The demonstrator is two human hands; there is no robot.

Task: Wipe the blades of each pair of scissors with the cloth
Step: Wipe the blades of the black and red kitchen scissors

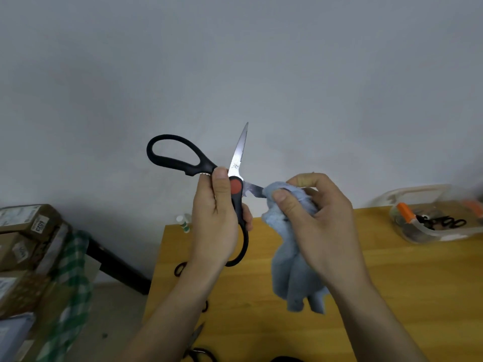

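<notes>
Holding open scissors (236,178) up w/ my left hand (215,220); right hand (317,220) fingers pinch cloth (295,259) round lower blade, which points right, so I slide right.

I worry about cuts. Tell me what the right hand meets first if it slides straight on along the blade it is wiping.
The right hand, pinching the light blue terry cloth round the lower steel blade, points toward the pivot. It would likely meet the red round pivot cap first, then the left hand's thumb.
</notes>
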